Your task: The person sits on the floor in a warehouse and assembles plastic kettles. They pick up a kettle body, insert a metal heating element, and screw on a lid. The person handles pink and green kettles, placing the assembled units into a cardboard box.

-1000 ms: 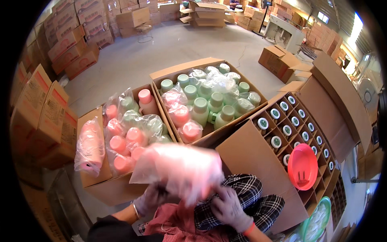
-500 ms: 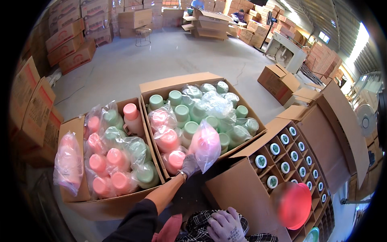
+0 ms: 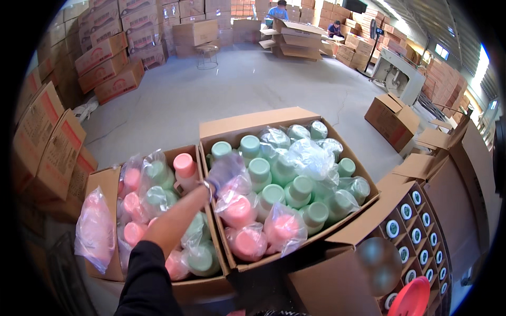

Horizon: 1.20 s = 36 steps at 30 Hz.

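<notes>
My left hand is gloved and smeared by motion. It reaches over the far left corner of the middle carton, above a bagged pink bottle, and whether it grips anything is unclear. Several mint-green bottles stand in this carton, some under clear plastic. Along its near left side are pink bottles in bags, one bagged pink bottle at the front edge. The left carton holds pink and green bottles; an unbagged pink bottle stands at its far right corner. My right hand is out of view.
A bagged pink bottle lies on the left carton's flap. At right, a divided carton holds several white-lidded items, with a red round object over its near side. Stacked cartons and two people are farther back.
My left hand has let go of the bagged pink bottle at the middle carton's front and swung to its far left corner. My right hand has left the view. The camera view has shifted.
</notes>
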Each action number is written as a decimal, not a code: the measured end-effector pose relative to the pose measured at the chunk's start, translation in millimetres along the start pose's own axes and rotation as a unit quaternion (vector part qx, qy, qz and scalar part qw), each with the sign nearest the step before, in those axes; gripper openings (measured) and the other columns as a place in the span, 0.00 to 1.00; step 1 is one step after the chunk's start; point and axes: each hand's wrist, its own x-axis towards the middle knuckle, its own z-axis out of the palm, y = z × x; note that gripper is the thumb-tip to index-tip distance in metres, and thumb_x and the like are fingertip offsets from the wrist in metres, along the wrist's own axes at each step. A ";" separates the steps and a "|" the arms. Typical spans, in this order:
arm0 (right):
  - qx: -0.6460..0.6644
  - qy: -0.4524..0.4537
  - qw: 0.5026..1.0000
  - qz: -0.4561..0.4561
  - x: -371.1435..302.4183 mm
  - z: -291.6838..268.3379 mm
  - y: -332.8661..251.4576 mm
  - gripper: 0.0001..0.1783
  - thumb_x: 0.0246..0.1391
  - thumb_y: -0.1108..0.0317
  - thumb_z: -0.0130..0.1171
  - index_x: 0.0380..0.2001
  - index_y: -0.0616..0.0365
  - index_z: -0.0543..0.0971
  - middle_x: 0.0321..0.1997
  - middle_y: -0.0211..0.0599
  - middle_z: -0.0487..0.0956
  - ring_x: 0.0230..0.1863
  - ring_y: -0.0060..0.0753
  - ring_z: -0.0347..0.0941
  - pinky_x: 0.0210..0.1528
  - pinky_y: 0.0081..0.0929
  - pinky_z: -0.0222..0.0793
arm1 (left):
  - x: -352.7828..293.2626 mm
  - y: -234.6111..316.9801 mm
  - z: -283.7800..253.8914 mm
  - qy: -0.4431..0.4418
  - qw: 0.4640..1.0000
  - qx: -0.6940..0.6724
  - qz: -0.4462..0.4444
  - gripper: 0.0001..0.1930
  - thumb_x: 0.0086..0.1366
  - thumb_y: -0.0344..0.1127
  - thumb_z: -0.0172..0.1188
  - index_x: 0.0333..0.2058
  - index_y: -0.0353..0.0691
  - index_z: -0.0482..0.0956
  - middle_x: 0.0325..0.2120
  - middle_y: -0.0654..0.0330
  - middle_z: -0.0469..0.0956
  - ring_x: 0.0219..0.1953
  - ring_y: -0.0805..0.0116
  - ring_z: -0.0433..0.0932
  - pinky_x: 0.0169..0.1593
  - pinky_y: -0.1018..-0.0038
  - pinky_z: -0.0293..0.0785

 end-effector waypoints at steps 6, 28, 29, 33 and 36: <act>0.045 0.017 0.999 0.020 11.5 12.7 32.3 0.16 0.49 0.69 0.63 0.42 0.63 0.79 0.43 0.42 0.80 0.46 0.37 0.77 0.54 0.38 0.72 | 95.9 -102.1 37.5 -0.004 0.963 0.114 -0.245 0.45 0.51 0.50 0.71 0.66 0.50 0.61 0.64 0.39 0.60 0.58 0.34 0.71 0.61 0.53 0.71; 0.269 0.199 0.921 0.200 117.3 71.5 92.3 0.24 0.55 0.66 0.64 0.55 0.60 0.75 0.53 0.41 0.75 0.57 0.40 0.71 0.62 0.42 0.64 | -147.2 65.6 -103.1 0.227 0.798 -0.558 -0.014 0.34 0.70 0.33 0.52 0.72 0.44 0.49 0.61 0.56 0.66 0.60 0.63 0.69 0.63 0.67 0.67; 0.353 0.192 0.889 0.221 116.1 56.8 90.2 0.43 0.47 0.58 0.71 0.64 0.56 0.62 0.65 0.40 0.62 0.67 0.43 0.59 0.66 0.48 0.58 | -176.4 83.2 -96.9 0.146 0.748 -0.648 0.014 0.28 0.73 0.35 0.47 0.69 0.40 0.56 0.59 0.56 0.69 0.60 0.64 0.70 0.63 0.66 0.67; 0.458 0.268 0.813 0.240 60.6 -28.1 68.2 0.73 0.35 0.43 0.80 0.74 0.60 0.44 0.79 0.45 0.43 0.78 0.51 0.42 0.73 0.52 0.46 | -271.7 146.3 -67.0 -0.134 0.619 -0.771 -0.065 0.23 0.71 0.47 0.52 0.57 0.36 0.70 0.50 0.57 0.77 0.52 0.64 0.76 0.56 0.66 0.72; 0.403 0.349 0.814 0.230 -14.9 -88.3 33.1 0.49 0.43 0.38 0.73 0.57 0.68 0.74 0.68 0.49 0.67 0.73 0.47 0.57 0.72 0.45 0.50 | -320.7 188.5 -65.6 -0.394 0.439 -0.793 -0.151 0.23 0.70 0.41 0.55 0.58 0.34 0.70 0.47 0.54 0.79 0.51 0.63 0.76 0.55 0.69 0.73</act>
